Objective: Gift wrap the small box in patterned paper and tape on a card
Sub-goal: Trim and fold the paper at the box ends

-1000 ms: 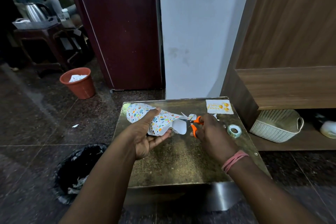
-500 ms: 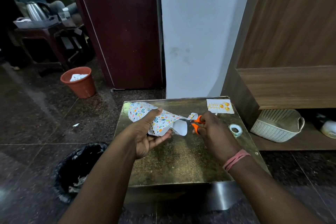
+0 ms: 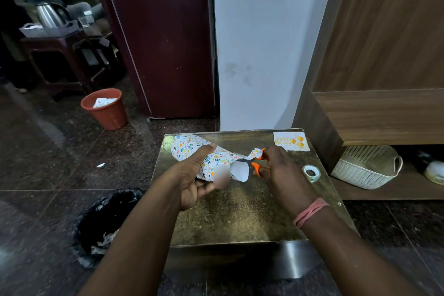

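Over the gold table (image 3: pixel 240 211), left hand (image 3: pixel 192 182) grasping wrapped box (image 3: pixel 204 156), right hand (image 3: pixel 281 170) clenching orange scissors (image 3: pixel 258 163) — seemingly cutting paper.

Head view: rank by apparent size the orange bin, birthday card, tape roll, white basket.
1. white basket, though partly tucked under the shelf
2. orange bin, though it sits farther from the camera, so its true size is unsure
3. birthday card
4. tape roll

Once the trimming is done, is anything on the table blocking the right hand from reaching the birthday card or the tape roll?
Nothing visible does. The card lies flat just beyond the right hand, the tape roll just to its right, with bare table between. That hand holds the orange scissors, so it would likely need to put them down.
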